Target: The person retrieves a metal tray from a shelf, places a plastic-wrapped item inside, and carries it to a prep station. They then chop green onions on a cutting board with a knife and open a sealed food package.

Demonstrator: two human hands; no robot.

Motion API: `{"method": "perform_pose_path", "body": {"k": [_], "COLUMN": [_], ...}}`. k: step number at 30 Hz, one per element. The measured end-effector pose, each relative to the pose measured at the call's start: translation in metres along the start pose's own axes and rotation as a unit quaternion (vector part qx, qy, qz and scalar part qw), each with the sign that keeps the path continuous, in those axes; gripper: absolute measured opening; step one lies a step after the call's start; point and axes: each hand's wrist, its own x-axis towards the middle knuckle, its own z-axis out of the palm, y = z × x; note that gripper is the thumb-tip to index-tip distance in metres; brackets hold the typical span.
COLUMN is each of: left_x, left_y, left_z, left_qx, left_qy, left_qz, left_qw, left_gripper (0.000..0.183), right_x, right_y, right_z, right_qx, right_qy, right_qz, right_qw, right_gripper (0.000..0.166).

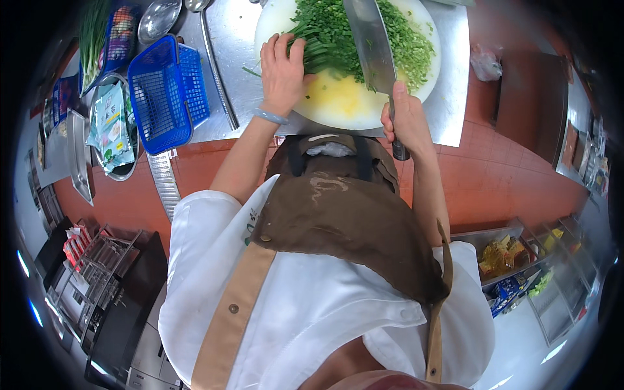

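A round white cutting board (pixel 273 24) lies on the steel table, stained yellow near its front. My left hand (pixel 283 73), with a pale bangle at the wrist, rests its spread fingers against a bunch of long green scallion stalks (pixel 319 48). My right hand (pixel 408 117) is closed round the dark handle of a broad-bladed cleaver (pixel 373 44), and its thumb lies near the blade's heel. The blade stands between the uncut stalks and part of a heap of chopped scallions (pixel 409 53). Green bits stick to the blade. Its cutting edge is partly hidden among the greens.
Left of the board lie a long-handled steel ladle (pixel 214 68) and a blue plastic basket (pixel 161 97). Farther left, a metal bowl (pixel 127 170) holds a pale green packet (pixel 111 126), near whole scallions (pixel 92 44). The steel table's front edge (pixel 429 140) runs before me.
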Motion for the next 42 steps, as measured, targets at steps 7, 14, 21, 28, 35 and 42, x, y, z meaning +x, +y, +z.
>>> {"method": "perform_pose_path", "body": {"k": [7, 14, 21, 28, 35, 42], "left_x": [0.017, 0.031, 0.017, 0.025, 0.027, 0.033], "left_y": [-0.027, -0.037, -0.050, -0.035, -0.035, -0.050], "left_z": [0.002, 0.024, 0.021, 0.052, 0.068, 0.078], "left_qx": [-0.079, -0.088, -0.170, -0.011, 0.032, 0.049], "left_qy": [0.013, 0.058, 0.123, 0.154, 0.176, 0.164], "left_qz": [-0.008, -0.091, -0.105, -0.171, -0.197, -0.177], "left_qw": [0.997, 0.990, 0.972, 0.973, 0.964, 0.969], "left_gripper": [0.057, 0.013, 0.014, 0.015, 0.007, 0.009], "right_x": [0.000, 0.010, 0.015, 0.022, 0.032, 0.041], "right_y": [-0.007, -0.005, -0.009, -0.001, -0.006, -0.014], "right_z": [0.030, 0.036, 0.048, 0.056, 0.076, 0.080], "right_qx": [-0.045, -0.077, -0.062, -0.178, -0.313, -0.334], "right_qy": [-0.021, 0.005, -0.041, 0.001, 0.025, 0.015], "right_qz": [0.015, 0.002, 0.007, -0.101, -0.182, -0.148], "right_qw": [0.999, 0.997, 0.997, 0.979, 0.932, 0.931], "right_gripper": [0.069, 0.068, 0.066, 0.051, 0.038, 0.035]}}
